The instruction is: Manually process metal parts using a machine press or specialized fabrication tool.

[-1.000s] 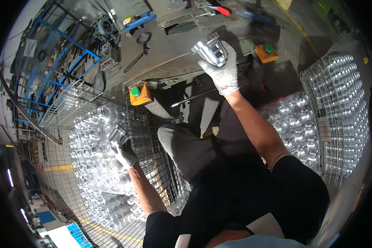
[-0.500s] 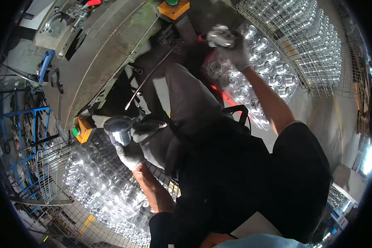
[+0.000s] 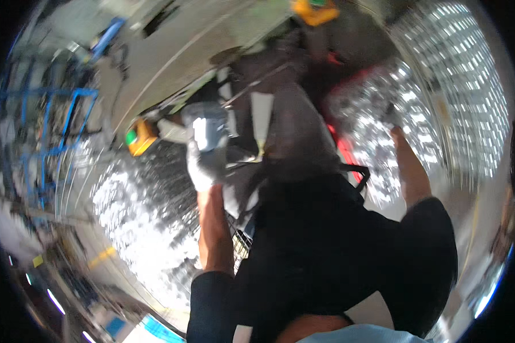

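My left hand (image 3: 202, 167), in a pale glove, is closed round a shiny metal cup (image 3: 209, 127). It holds the cup above the left side of my lap, close to the machine's edge. My right hand (image 3: 391, 117) is stretched out over a red-edged bin (image 3: 344, 150) on the right. Shiny metal cups (image 3: 420, 108) fill that bin. Motion blur smears my right fingers, and whether they grip anything does not show.
A machine table (image 3: 177, 63) spans the upper left, with orange button boxes (image 3: 145, 137) along its edge. A wire basket of shiny parts (image 3: 143, 223) stands at lower left. Stacked metal parts (image 3: 460, 91) rise at far right. Blue racking (image 3: 68, 123) stands at left.
My right hand, which carried a shiny metal part near the machine, has moved over the red-edged bin. My left hand has raised its cup. The whole view has shifted and blurred.
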{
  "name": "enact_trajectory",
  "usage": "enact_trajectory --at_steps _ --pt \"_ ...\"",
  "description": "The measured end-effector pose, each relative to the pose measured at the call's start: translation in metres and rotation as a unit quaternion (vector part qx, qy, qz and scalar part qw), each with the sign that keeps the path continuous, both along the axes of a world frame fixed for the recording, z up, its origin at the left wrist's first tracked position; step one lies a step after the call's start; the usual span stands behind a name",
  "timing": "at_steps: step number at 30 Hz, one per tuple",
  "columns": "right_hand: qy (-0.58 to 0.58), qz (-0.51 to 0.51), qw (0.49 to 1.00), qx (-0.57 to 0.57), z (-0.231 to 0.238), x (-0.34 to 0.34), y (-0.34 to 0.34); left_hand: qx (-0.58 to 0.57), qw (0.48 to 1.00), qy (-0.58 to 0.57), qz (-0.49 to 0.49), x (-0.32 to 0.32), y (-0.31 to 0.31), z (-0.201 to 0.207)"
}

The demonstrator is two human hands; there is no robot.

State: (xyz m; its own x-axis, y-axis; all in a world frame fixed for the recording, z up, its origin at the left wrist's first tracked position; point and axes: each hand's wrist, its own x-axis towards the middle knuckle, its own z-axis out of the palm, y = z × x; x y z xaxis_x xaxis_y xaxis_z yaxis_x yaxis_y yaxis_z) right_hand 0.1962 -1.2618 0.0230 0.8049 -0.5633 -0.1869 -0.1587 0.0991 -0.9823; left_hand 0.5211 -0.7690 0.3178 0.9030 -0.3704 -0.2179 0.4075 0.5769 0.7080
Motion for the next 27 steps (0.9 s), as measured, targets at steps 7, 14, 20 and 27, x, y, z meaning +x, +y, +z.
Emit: enact_trajectory --at_steps 7,14,20,27 --pt "0.448 0.198 0.735 -0.468 -0.057 -0.007 -0.044 -0.085 0.996 -0.025 -0.008 0.028 -0.016 0.036" --pt "0.365 0.007 0.878 -0.31 -0.017 0.02 -0.043 -0.211 0.977 -0.014 -0.009 0.074 -0.032 0.075" --pt "0.272 0.052 0.865 -0.417 0.178 0.116 0.065 -0.129 0.99 -0.049 0.015 0.164 -0.081 0.11" --pt "0.138 0.146 0.913 -0.356 0.272 0.208 0.16 -0.135 0.989 -0.056 -0.035 0.261 -0.13 0.111"
